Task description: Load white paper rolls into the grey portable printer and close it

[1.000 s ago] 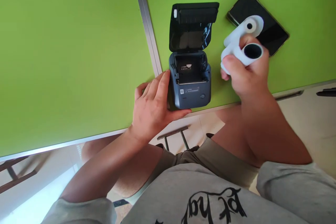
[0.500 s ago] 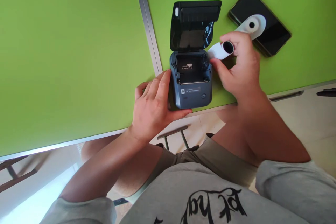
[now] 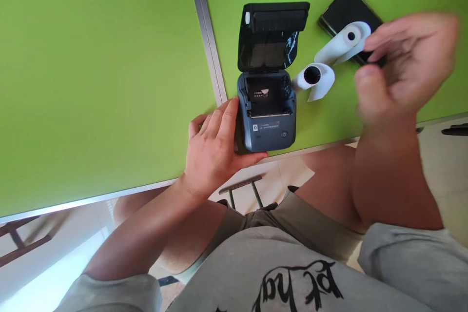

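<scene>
A dark blue-grey label printer (image 3: 268, 131) stands on the green table near its front edge, its black lid (image 3: 270, 39) raised and its compartment showing no roll. My left hand (image 3: 214, 148) grips the printer's left side, thumb along its front edge. One white paper roll (image 3: 300, 82) touches or nearly touches the printer's right side, its loose end curling out. Behind it lies a second white roll (image 3: 334, 48), its far end beside the black phone (image 3: 347, 9). My right hand (image 3: 409, 63) hovers right of the rolls, blurred, fingers apart and holding nothing visible.
A metal strip (image 3: 207, 29) divides the green tabletop (image 3: 102, 83) left of the printer. The table's metal front edge (image 3: 91, 201) runs just above my legs. A dark object (image 3: 455, 129) lies at the far right, beyond that edge.
My right hand has let go of the nearer paper roll and moved right, partly covering the phone. That roll's loose end has sprung open. My left hand remains at the printer.
</scene>
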A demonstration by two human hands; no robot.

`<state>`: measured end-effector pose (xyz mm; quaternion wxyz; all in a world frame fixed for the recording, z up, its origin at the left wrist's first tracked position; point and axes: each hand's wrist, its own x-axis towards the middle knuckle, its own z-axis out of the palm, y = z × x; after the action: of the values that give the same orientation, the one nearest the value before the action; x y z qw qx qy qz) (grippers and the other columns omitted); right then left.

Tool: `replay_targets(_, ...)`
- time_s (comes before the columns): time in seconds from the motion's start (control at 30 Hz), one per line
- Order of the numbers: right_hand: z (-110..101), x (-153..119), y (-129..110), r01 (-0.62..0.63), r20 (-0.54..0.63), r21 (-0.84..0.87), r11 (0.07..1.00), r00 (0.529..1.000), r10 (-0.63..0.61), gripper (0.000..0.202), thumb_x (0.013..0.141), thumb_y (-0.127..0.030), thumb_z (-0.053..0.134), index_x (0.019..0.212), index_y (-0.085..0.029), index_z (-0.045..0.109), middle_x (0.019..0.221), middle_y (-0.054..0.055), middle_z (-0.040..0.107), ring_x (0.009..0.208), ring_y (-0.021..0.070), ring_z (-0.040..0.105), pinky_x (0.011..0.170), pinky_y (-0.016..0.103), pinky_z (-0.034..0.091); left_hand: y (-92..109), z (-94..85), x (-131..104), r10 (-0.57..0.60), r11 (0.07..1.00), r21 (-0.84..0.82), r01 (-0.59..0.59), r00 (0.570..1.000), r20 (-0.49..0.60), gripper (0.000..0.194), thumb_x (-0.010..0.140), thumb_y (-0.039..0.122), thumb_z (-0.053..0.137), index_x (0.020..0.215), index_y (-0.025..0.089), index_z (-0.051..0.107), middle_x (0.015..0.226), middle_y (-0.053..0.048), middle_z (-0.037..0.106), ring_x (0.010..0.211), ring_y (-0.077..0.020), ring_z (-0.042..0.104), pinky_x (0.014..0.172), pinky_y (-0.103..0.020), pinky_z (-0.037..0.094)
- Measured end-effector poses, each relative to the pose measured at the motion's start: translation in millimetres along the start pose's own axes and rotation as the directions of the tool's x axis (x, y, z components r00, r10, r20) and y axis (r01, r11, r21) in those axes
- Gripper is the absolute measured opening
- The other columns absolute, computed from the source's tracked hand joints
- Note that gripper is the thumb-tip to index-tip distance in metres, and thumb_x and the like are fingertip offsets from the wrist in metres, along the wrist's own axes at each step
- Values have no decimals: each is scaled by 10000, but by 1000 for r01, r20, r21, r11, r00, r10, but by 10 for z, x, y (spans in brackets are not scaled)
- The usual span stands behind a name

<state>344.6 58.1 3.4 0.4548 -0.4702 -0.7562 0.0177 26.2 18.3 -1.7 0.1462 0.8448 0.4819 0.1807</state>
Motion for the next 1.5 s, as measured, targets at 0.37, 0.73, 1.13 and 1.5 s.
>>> replay_targets(0.37, 256, -47, 422, -294, -29, -148, 944, 956, 293, 737, 658, -146, 777, 1334, -272, 512, 1143, 68, 685, 1066, 242, 684, 957, 401, 543, -4, -19, 7, -49, 998, -44, 51, 998, 34, 1112, 796, 966, 509, 1568, 171, 427, 1468, -202, 633, 1309, -364, 644, 1104, -468, 416)
replay_targets(0.73, 280, -75, 321, -276, -31, -277, 920, 960, 279, 366, 735, -305, 735, 1067, -281, 584, 1016, 60, 692, 914, 214, 618, 839, 388, 485, 5, -24, 14, -44, 998, -39, 45, 999, 31, 1135, 808, 986, 423, 1550, 127, 448, 1441, -219, 644, 1299, -364, 648, 1088, -475, 419)
replay_targets(1.13, 319, -31, 267, -279, -15, -194, 940, 960, 281, 397, 711, -384, 810, 1034, -272, 608, 993, 62, 687, 869, 198, 602, 817, 369, 508, 2, -28, 15, -55, 998, -28, 56, 998, 40, 1096, 789, 963, 531, 1555, 186, 433, 1458, -196, 639, 1321, -364, 637, 1090, -458, 428)
replay_targets(1.5, 308, 125, 97, -78, -223, 169, 983, 968, 115, 299, 904, -452, 638, 1126, -261, 578, 1031, 56, 604, 838, 133, 632, 666, 305, 498, 5, -25, 18, -67, 997, -36, 69, 997, 48, 1101, 758, 909, 658, 1568, 201, 421, 1478, -188, 624, 1337, -378, 621, 1113, -476, 427)
